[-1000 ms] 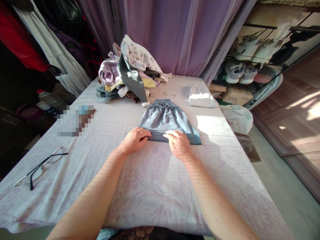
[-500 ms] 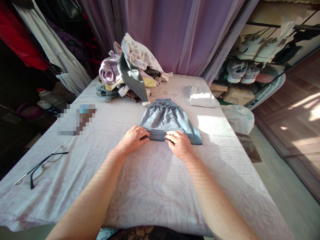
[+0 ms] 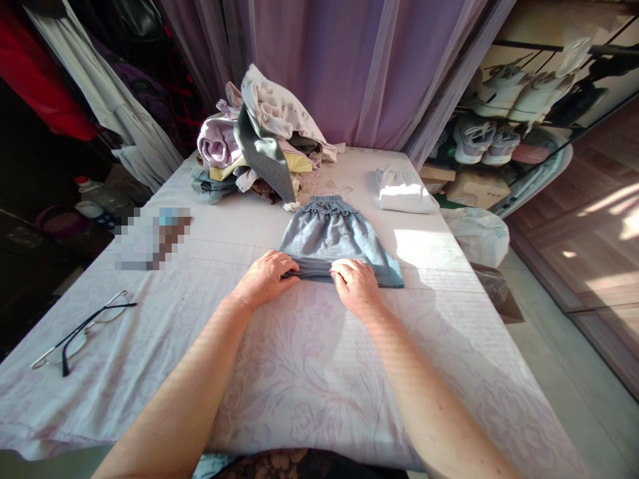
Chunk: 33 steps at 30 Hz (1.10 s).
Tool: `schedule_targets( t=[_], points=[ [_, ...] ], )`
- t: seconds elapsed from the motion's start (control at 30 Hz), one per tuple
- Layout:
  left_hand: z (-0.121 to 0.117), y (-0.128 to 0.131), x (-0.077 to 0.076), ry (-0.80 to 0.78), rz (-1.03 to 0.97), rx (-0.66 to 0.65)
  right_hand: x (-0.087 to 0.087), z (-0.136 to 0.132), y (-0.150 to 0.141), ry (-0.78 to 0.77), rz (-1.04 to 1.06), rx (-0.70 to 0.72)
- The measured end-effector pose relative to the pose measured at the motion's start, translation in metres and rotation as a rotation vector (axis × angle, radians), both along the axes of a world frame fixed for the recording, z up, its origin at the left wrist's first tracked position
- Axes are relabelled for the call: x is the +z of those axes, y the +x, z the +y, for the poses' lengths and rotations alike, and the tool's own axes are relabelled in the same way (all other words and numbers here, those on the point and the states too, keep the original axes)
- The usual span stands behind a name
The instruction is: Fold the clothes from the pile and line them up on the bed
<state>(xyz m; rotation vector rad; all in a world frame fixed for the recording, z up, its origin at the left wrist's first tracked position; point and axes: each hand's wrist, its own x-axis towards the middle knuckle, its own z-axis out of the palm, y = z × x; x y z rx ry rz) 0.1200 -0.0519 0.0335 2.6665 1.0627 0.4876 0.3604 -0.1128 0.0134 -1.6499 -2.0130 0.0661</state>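
Note:
A grey-blue skirt (image 3: 329,233) with a gathered elastic waistband lies flat on the sheet-covered table (image 3: 309,379), its waist pointing away from me. Its lower edge is folded over into a band. My left hand (image 3: 264,279) grips the left end of that band with curled fingers. My right hand (image 3: 355,287) holds the band just right of the middle, with its fingers on the fold. Both forearms rest over the patterned sheet. The skirt's edge beneath my fingers is hidden.
A heap of mixed clothes (image 3: 259,146) stands at the far end of the table. A folded white garment (image 3: 404,191) lies to its right. Glasses (image 3: 82,330) lie at the left, near a pixelated patch (image 3: 152,238). Shoes (image 3: 489,140) and a plastic bag (image 3: 476,234) sit beyond the right edge.
Both hands stay on the folded band, with the fingers shifting slightly along it. The view has drifted a little, and the skirt has barely moved.

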Motion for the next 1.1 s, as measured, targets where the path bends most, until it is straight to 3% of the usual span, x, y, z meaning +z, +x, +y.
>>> schedule_targets(
  t=[0.43, 0.73, 1.1],
  points=[
    [-0.003, 0.003, 0.003, 0.031, 0.018, 0.004, 0.005, -0.006, -0.003, -0.039, 0.033, -0.016],
    [-0.020, 0.032, 0.011, 0.069, 0.163, 0.242, 0.004, -0.006, -0.003, -0.028, 0.029, -0.025],
    [-0.008, 0.007, 0.001, 0.066, 0.026, 0.087, 0.004, -0.007, -0.002, -0.037, -0.056, -0.010]
  ],
)
